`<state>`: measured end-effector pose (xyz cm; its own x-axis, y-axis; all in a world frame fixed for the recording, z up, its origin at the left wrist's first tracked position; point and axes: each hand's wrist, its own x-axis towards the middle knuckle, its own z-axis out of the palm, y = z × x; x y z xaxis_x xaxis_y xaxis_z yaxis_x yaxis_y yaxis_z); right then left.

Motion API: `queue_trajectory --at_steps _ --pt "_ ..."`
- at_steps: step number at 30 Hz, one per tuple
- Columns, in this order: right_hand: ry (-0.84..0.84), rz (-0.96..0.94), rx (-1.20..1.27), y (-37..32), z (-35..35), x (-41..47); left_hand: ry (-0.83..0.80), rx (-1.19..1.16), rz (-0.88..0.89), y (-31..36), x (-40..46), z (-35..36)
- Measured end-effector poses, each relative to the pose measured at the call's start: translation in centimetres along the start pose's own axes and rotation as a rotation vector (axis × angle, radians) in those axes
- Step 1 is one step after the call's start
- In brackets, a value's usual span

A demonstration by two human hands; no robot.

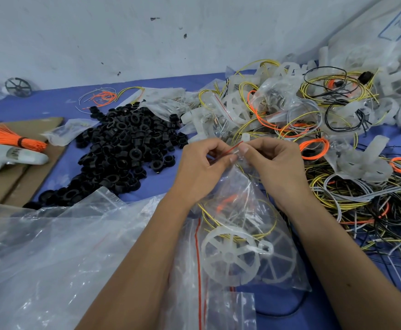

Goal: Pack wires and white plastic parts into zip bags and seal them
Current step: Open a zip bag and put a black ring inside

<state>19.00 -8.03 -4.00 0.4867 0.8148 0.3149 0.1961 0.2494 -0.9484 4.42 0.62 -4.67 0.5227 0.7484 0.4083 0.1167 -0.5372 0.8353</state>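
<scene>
A clear zip bag (pixel 242 210) with a red seal strip hangs between my hands over the blue table. Inside it lie white spoked plastic wheels (pixel 230 256), yellow wire loops and a bit of orange wire. My left hand (pixel 199 167) pinches the red zip strip at the bag's top left. My right hand (pixel 273 160) pinches the same strip at its right end. Both sets of fingertips meet at the bag's mouth.
A heap of black plastic rings (pixel 123 148) lies to the left. Tangled wires (pixel 366 201) and packed bags with white parts (pixel 278 108) fill the right. Empty clear bags (pixel 59 246) lie at the front left. Cardboard (pixel 16 177) holds an orange wire bundle (pixel 11 139).
</scene>
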Motion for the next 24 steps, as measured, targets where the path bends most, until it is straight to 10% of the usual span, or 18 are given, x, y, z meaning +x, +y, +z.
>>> queue_trajectory --at_steps 24 --pt "-0.047 -0.071 -0.060 0.04 0.10 0.02 -0.017 -0.042 0.008 -0.01 0.07 -0.03"
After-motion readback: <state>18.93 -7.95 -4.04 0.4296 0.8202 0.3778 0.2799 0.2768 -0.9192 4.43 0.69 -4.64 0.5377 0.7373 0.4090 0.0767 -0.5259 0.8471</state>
